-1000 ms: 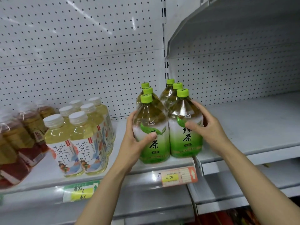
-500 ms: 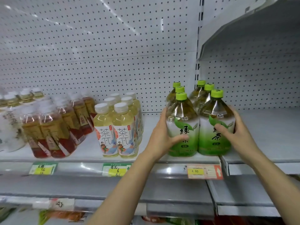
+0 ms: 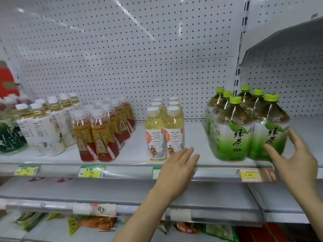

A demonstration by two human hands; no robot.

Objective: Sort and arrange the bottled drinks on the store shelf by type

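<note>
While both hands hang open with fingers spread and grasp nothing, the six large green-capped green tea bottles (image 3: 244, 126) stand upright in two rows on the white metal shelf (image 3: 132, 154), filled with greenish-brown liquid. The right hand (image 3: 295, 159) is just beside the front right bottle of that group, its thumb close to the label; whether it touches is unclear. The left hand (image 3: 176, 170) hovers to the left of the green tea group, in front of the small white-capped bottles of pale yellow tea (image 3: 164, 130). Further left of the green tea stand red-labelled amber tea bottles (image 3: 103, 130), then white-labelled bottles (image 3: 47, 124). An orange price tag (image 3: 251, 175) sits on the shelf edge below the green tea.
</note>
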